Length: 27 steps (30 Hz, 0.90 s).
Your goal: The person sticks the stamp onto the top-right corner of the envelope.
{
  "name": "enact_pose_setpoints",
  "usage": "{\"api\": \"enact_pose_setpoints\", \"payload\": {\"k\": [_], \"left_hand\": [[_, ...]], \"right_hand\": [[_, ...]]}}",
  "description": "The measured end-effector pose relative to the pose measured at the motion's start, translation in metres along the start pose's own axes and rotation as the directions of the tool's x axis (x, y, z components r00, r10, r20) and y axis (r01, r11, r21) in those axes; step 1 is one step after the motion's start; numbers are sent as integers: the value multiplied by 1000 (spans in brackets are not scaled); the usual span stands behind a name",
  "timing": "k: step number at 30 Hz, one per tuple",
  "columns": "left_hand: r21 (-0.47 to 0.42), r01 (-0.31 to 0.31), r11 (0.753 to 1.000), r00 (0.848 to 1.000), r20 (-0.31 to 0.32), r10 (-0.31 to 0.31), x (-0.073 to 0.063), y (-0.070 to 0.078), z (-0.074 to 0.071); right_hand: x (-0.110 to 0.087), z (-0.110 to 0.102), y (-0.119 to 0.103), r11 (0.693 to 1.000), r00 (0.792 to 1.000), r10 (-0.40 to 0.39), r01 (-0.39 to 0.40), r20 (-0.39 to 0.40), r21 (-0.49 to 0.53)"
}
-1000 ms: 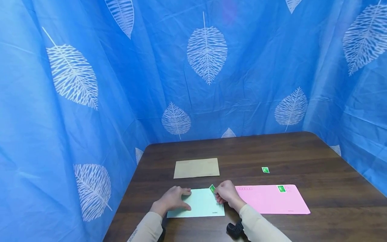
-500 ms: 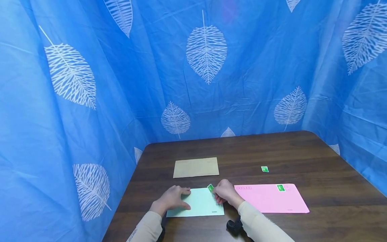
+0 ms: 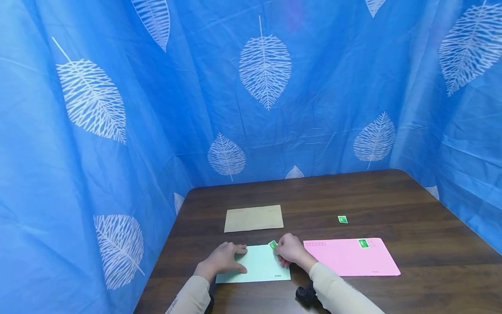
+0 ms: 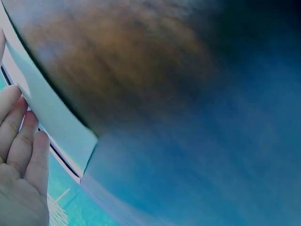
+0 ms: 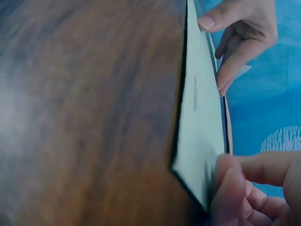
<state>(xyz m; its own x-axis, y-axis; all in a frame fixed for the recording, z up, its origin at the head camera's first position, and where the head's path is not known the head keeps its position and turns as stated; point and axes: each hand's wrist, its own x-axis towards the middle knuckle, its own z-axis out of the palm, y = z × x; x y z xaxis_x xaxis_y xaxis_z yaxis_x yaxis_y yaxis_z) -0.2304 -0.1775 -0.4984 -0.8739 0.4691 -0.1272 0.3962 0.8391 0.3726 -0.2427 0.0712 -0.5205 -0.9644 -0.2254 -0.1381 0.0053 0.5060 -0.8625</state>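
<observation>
A pale mint-green envelope lies on the table in front of me. My left hand rests on its left part, thumb and fingers spread apart; the left wrist view has these fingers nearly straight along the envelope's edge. At the top right corner, my right hand pinches a small green stamp with a white border. The stamp overlaps the envelope's upper edge and is partly covered by the fingertips. In the right wrist view, the right thumb and fingers are close over the envelope's end.
To the right lies a pink envelope bearing a green stamp near its top right. A tan envelope lies farther back. One loose green stamp is behind the pink envelope. Blue leaf-print curtain surrounds the dark wooden table.
My right hand has shifted slightly left with the stamp, bringing it down closer to the mint envelope's top right corner. My left hand stays in place.
</observation>
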Motion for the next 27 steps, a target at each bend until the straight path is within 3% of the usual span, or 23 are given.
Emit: {"api": "enact_pose_setpoints", "payload": {"k": [4, 7, 10, 18, 21, 27], "left_hand": [[-8, 3, 1000, 1000, -3, -3, -1, 1, 0], [-13, 2, 1000, 1000, -1, -2, -1, 1, 1], [-15, 5, 1000, 1000, -2, -5, -1, 0, 1], [-13, 12, 1000, 1000, 7, -12, 0, 0, 0], [-21, 10, 1000, 1000, 12, -10, 0, 0, 0], [-12, -9, 1000, 1000, 5, 9, 0, -2, -1]], "right_hand": [[1, -4, -2, 974, 988, -147, 137, -44, -178], [3, -8, -3, 897, 947, -312, 269, -73, -350], [6, -11, -4, 814, 898, -436, 366, -59, -450], [11, -13, 0, 711, 844, -534, 484, 57, -509], [12, -11, 0, 711, 851, -519, 483, 83, -511], [15, -8, 0, 747, 889, -447, 432, 99, -506]]}}
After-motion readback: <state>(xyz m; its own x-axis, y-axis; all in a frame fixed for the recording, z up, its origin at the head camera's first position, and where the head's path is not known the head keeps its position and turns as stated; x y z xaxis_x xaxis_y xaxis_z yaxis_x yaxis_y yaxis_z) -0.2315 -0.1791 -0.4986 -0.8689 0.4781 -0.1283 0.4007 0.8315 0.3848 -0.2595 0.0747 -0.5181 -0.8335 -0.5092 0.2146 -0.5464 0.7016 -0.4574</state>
